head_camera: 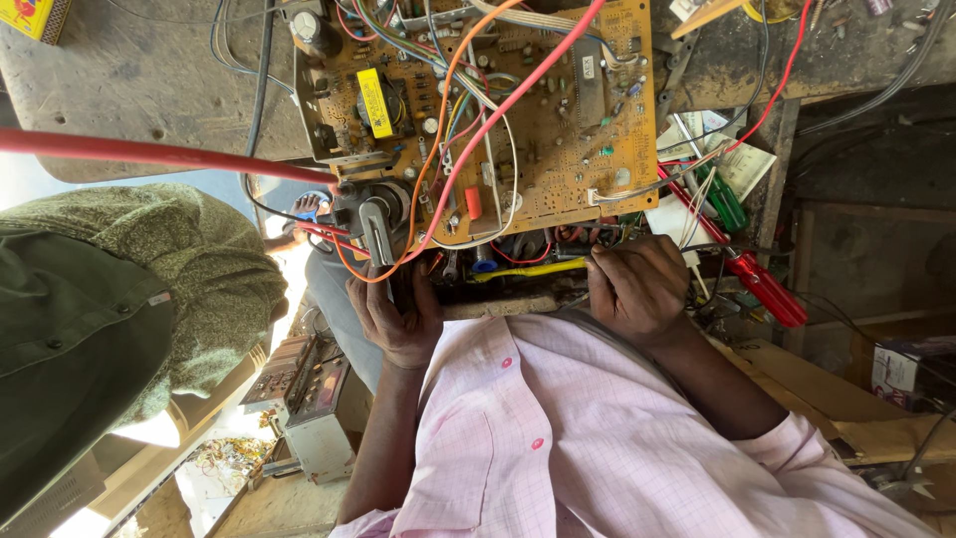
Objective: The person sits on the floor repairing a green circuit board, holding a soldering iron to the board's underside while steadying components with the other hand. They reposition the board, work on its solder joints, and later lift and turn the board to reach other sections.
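Note:
A large brown circuit board (558, 130) lies on the workbench, crowded with components and crossed by orange, red and white wires. My left hand (398, 314) grips its near edge just below a black transformer block (370, 214). My right hand (637, 289) is curled over the near edge further right, with its fingertips among red and yellow wires. My pink shirt fills the bottom of the view.
A red-handled screwdriver (767, 289) and a green-handled one (727, 204) lie right of the board beside some papers. A thick red cable (149, 152) crosses the left. Another person in green clothing (119, 299) stands at left. A grey electronic unit (304, 399) sits below.

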